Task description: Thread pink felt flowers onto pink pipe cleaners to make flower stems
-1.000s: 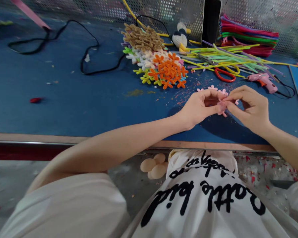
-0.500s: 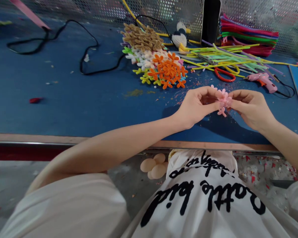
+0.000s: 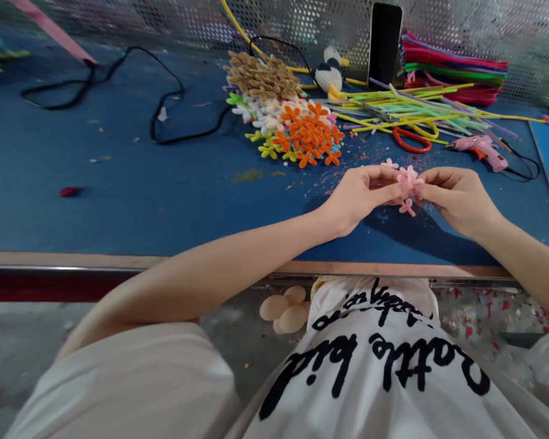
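Observation:
Between my two hands, just above the blue table [image 3: 187, 201], is a pink pipe-cleaner flower [image 3: 409, 179]. My left hand [image 3: 366, 192] pinches it from the left with thumb and fingers. From the right, my right hand [image 3: 455, 195] closes its thumb and forefinger on the same flower. A second pink flower shape [image 3: 407, 208] shows just under the fingertips, and another pink piece peeks out above the left fingers; whether they are joined to the held one I cannot tell. Beyond the hands lies a pile of orange flowers [image 3: 310, 135].
Brown flowers [image 3: 263, 76] lie behind the orange ones. Loose pipe cleaners [image 3: 421, 100], red-handled scissors [image 3: 412, 141] and a pink glue gun [image 3: 480, 151] are at the right. A phone [image 3: 385, 46] stands upright by the perforated metal wall. A black cord [image 3: 165, 97] winds across the left.
The view has shifted slightly. Both hands stay pinched on the pink flower, with only a slight shift of the fingertips.

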Available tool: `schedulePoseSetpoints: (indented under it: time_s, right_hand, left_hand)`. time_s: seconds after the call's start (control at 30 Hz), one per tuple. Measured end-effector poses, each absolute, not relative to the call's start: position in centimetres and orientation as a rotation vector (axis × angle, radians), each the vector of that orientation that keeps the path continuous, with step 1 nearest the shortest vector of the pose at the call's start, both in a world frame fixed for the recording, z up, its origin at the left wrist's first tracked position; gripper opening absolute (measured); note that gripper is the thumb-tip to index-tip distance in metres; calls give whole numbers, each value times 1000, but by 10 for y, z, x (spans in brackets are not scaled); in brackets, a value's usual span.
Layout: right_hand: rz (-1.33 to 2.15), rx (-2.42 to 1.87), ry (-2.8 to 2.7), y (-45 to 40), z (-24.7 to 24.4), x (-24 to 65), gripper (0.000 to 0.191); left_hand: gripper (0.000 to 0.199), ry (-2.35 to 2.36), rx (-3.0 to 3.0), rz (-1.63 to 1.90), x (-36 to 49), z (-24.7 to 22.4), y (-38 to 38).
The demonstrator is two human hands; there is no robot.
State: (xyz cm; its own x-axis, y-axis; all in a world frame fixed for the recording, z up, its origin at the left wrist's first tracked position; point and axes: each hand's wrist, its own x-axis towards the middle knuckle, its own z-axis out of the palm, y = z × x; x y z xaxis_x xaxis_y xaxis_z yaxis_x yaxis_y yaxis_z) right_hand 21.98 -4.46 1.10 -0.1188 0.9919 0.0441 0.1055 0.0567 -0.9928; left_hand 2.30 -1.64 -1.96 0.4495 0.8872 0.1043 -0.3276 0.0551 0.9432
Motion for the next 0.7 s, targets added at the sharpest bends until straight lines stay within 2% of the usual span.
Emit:
schedulePoseSetpoints:
  time_s: [0.1, 0.23, 0.43, 0.7]
  right_hand:
    - [1192, -1177, -1414, -45, 9, 220, 30]
    - [1417, -1158, -1306, -44, 9, 218, 30]
    - [1619, -1127, -1201, -43, 11, 220, 25]
    - [1770, -1172, -1450, -39, 25, 232, 35]
  left_hand:
    - [50, 597, 1199, 1008, 24, -20, -17]
    - [50, 553, 1227, 1030, 25, -22, -17]
    - [46, 471, 1177, 881, 20, -18, -15]
    - [41, 369, 1301, 685, 14, -13, -13]
